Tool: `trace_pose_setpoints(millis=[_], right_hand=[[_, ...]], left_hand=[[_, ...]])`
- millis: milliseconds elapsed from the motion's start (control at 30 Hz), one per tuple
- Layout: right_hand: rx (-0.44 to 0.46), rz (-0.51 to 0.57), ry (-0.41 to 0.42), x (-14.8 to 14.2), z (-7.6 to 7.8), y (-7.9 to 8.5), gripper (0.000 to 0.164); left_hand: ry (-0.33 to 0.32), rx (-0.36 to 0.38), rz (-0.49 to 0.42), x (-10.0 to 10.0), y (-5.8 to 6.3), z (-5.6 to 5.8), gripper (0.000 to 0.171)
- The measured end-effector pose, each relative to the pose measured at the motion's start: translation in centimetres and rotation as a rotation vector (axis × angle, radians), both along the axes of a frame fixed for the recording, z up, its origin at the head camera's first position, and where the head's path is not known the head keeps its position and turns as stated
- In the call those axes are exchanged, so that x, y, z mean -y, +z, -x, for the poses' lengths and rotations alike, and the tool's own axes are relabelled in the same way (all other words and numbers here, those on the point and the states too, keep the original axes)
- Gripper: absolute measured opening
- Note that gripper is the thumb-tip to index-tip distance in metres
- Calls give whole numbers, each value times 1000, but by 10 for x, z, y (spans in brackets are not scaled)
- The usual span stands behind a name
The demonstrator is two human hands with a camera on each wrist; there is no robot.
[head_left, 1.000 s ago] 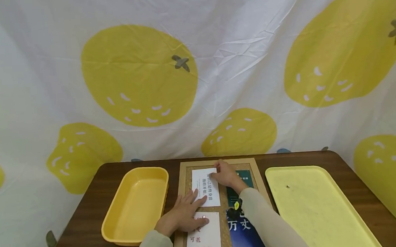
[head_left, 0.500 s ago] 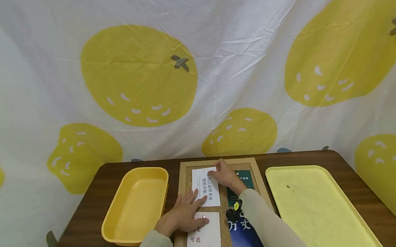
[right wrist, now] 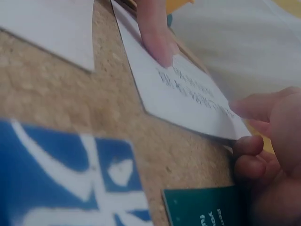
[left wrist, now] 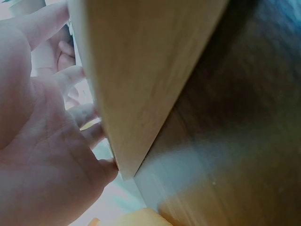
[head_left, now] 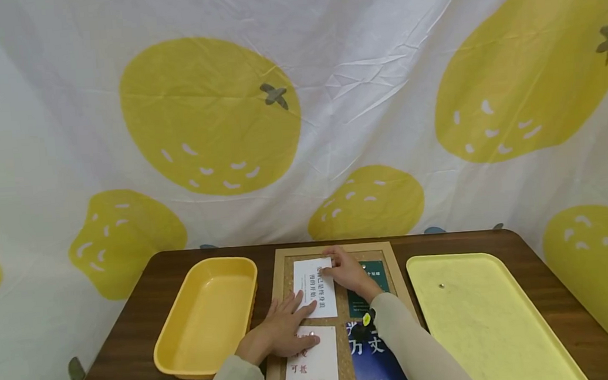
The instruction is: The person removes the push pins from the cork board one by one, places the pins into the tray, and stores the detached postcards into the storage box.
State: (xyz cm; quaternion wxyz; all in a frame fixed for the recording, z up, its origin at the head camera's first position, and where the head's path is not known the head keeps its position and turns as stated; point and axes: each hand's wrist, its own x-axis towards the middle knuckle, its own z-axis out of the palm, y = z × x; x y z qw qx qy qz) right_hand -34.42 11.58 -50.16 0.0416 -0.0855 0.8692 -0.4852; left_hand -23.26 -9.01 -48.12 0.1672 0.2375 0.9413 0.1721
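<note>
A cork board (head_left: pixel 344 358) in a pale wooden frame bears several cards. On the upper white card (head_left: pixel 302 275), with vertical lettering, my left hand (head_left: pixel 282 327) rests with fingers spread; its thumb lies over the lower white card (head_left: pixel 313 369). My right hand (head_left: pixel 348 272) holds the upper card's top right corner, thumb on its face. The right wrist view shows the other fingers (right wrist: pixel 249 162) curled by the card's edge. Below the right forearm is a blue card (head_left: pixel 374 367), and a dark green card (head_left: pixel 376 273) lies beside the right hand.
A deep orange-yellow basin (head_left: pixel 209 314) stands left of the board. To the right lies a flat pale yellow tray (head_left: pixel 477 319) with one small metallic pin (head_left: pixel 441 286). Both stand on a dark wooden table (head_left: pixel 128 332), before a white cloth (head_left: pixel 352 122) with yellow fruit prints.
My right thumb has slid slightly down the card and spread from the index finger. The card's upper corner, bent half a second ago, looks flatter. My left hand stays in place.
</note>
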Motion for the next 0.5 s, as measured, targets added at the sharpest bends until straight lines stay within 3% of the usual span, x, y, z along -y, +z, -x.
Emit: trace_pose_setpoints(millis=[333, 500], right_hand=[[51, 74, 141, -11, -2, 0, 23], [15, 33, 178, -12, -2, -1, 22]], left_hand=[[-6, -11, -1, 1, 0, -1, 74], [-12, -15, -8, 1, -1, -1, 74]])
